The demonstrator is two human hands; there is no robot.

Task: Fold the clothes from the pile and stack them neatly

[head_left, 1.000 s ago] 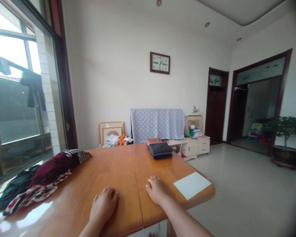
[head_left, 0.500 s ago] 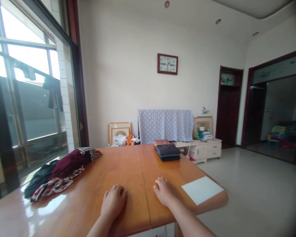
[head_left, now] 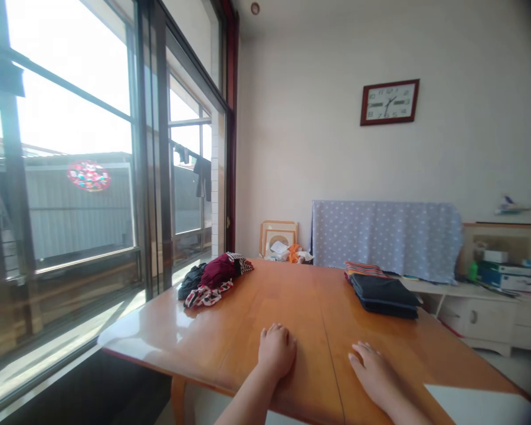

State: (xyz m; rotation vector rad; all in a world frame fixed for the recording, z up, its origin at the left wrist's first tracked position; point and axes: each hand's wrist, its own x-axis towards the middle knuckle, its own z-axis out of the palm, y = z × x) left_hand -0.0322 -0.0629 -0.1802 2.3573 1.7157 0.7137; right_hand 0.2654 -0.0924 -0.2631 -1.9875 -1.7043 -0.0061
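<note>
My left hand [head_left: 276,352] rests on the orange wooden table [head_left: 256,319] with its fingers curled under, nothing visible in it. My right hand [head_left: 374,372] lies flat beside it, fingers stretched out, palm down. A loose heap of clothes [head_left: 214,278], dark red, black and patterned, sits at the table's far left. A neat pile of folded dark garments [head_left: 383,290] on a striped one lies at the far right. A white sheet [head_left: 478,404] lies at the near right corner.
Large windows [head_left: 71,177] run along the left. Behind the table stand a dotted blue cloth [head_left: 384,236] over furniture, picture frames [head_left: 278,236] on the floor, and a white cabinet [head_left: 487,313] with boxes. A clock [head_left: 389,101] hangs on the wall.
The view has swung to the left, so the windows now fill the left side and the doorways have gone out of view. Both hands stay resting on the table.
</note>
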